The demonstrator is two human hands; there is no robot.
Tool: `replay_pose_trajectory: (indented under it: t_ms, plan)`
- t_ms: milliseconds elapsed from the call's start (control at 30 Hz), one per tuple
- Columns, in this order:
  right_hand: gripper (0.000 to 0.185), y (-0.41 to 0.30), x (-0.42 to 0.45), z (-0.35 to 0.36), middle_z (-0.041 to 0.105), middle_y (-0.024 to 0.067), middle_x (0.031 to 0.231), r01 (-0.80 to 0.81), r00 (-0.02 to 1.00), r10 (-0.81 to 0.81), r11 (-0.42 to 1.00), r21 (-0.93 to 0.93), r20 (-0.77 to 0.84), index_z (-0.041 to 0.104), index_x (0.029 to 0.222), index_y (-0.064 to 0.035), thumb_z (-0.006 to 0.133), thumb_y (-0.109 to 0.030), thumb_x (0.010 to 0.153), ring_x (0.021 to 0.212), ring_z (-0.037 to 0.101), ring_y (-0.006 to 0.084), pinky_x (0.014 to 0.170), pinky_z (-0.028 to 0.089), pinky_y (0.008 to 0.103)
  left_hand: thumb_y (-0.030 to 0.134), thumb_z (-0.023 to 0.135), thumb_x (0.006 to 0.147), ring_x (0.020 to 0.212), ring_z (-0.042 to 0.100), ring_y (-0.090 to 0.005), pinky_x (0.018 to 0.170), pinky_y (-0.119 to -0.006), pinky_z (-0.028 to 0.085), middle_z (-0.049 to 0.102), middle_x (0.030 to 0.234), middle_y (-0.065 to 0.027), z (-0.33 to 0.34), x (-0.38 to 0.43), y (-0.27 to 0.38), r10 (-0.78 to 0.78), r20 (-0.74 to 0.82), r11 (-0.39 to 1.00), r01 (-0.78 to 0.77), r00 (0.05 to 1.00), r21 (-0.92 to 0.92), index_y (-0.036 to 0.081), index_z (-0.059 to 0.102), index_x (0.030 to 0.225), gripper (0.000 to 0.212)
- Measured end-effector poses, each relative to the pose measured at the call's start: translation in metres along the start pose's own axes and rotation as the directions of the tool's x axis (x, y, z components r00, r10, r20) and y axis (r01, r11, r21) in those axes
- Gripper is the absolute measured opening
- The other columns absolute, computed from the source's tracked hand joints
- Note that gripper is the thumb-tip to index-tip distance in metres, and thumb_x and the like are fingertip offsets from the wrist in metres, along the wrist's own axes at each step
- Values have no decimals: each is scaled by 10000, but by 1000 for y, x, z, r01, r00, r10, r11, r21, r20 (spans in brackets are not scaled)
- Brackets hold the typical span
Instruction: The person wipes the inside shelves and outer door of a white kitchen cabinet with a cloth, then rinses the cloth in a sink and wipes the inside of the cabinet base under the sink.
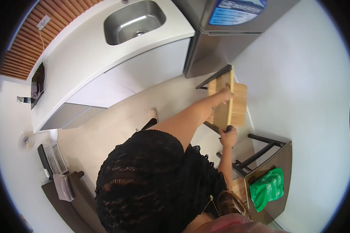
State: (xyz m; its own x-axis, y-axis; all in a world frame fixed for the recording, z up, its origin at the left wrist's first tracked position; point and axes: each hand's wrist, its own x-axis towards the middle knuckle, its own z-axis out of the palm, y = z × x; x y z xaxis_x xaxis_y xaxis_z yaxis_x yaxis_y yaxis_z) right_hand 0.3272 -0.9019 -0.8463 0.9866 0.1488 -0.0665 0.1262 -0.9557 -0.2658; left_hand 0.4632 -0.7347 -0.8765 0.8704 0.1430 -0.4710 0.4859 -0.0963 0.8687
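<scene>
A piece of furniture with light-wood panels (239,104) and a dark frame (214,76) stands in front of me, possibly a chair. My left hand (226,94) reaches across and touches the edge of its upright panel (231,113); blur hides whether the fingers close around it. Lower down, my right hand (228,136) is wrapped around the dark end of the frame beside that same panel. Part of the wood is hidden behind my hands and forearm.
A small dark-topped table (272,211) carries a green bag (267,189) at right. The fridge (213,49) stands beyond the furniture, beside the wall (294,72). The white counter (75,55) with a steel sink (134,21) runs along the left. A dark sofa (78,204) sits at lower left.
</scene>
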Motion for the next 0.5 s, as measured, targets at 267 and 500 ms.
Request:
replay_pose_trajectory:
  t_ms: [267,500]
  plan:
    - [238,28,69,-22,614,159,894,118,991,-110,987,-113,75,591,860,-37,660,-141,658,853,580,374,739,472,437,386,561,861,929,594,-221,748,-353,481,571,1143,-103,-152,-133,-114,-193,798,972,1,571,234,110,363,1341,588]
    - [234,7,72,-19,628,146,906,-97,995,98,931,-351,-15,619,907,-69,645,-201,715,837,597,354,716,479,448,265,508,877,899,584,-139,814,-316,465,627,944,-45,-409,-307,-148,-336,210,937,347,918,-21,55,579,1020,263]
